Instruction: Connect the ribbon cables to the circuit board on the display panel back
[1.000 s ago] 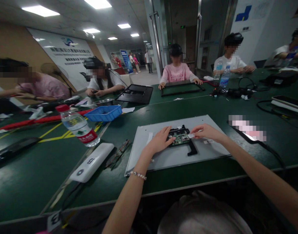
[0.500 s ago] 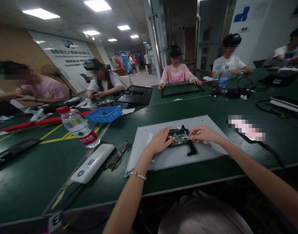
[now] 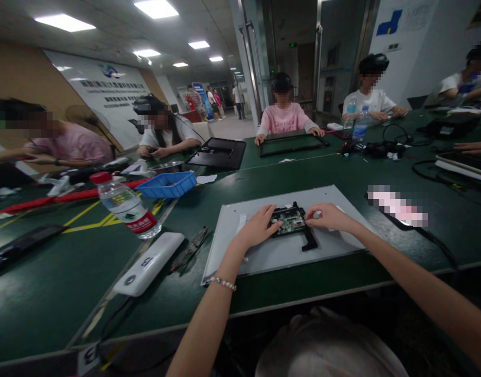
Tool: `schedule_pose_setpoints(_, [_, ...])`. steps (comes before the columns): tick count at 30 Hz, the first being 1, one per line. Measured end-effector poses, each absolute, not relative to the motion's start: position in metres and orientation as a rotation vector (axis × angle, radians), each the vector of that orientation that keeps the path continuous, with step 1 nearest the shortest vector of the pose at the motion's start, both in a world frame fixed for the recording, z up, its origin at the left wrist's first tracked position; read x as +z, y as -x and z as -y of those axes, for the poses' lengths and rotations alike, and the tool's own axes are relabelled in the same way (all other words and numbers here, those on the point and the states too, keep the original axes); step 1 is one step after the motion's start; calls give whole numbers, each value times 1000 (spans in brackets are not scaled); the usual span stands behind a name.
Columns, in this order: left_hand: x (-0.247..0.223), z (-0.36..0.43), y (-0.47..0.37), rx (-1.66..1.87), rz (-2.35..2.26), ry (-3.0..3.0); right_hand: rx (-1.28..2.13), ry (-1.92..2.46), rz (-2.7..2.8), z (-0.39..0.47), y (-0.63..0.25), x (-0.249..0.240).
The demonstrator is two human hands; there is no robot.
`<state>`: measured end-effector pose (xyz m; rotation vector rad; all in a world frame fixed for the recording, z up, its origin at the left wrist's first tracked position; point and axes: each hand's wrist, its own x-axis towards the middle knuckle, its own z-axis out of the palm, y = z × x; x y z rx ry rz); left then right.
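A grey flat panel [image 3: 225,238], like the back of a screen, lies on the green table. On it sits a black bracket [image 3: 310,242] around a green circuit board [image 3: 292,225]. My left hand [image 3: 258,229] rests at the board's left side, palm down, its fingers stretched out over the black frame. At the right edge of the board, my right hand [image 3: 324,215] has thumb and forefinger pinched together. Whatever lies between those fingertips is too small to make out. White strips show on the panel beside each hand.
Left of the panel lie folded glasses [image 3: 189,251], a white power bank [image 3: 150,264] with a cable, and a water bottle [image 3: 128,209]. Behind them is a blue tray [image 3: 167,186]. A phone [image 3: 397,209] lies to the right. Across the table, a co-worker holds a black frame [image 3: 293,152].
My right fingertips have shifted very slightly at the board's edge, and the whitish bit seen there shows less. My left hand stays put. Another person's hand appears at the far right.
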<state>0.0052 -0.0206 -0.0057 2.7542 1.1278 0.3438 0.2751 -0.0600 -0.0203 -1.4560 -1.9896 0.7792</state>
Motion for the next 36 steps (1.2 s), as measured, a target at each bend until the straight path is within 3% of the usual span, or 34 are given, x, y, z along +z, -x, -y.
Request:
schedule_pose_setpoints(20, [-6,20,-5,342,-1127,-2755,865,1336,2001,61,-269,-22])
schedule_pose_setpoints(36, [1,19,-4,422,-1184,-2802,682,1318,1892,58,-272,-22])
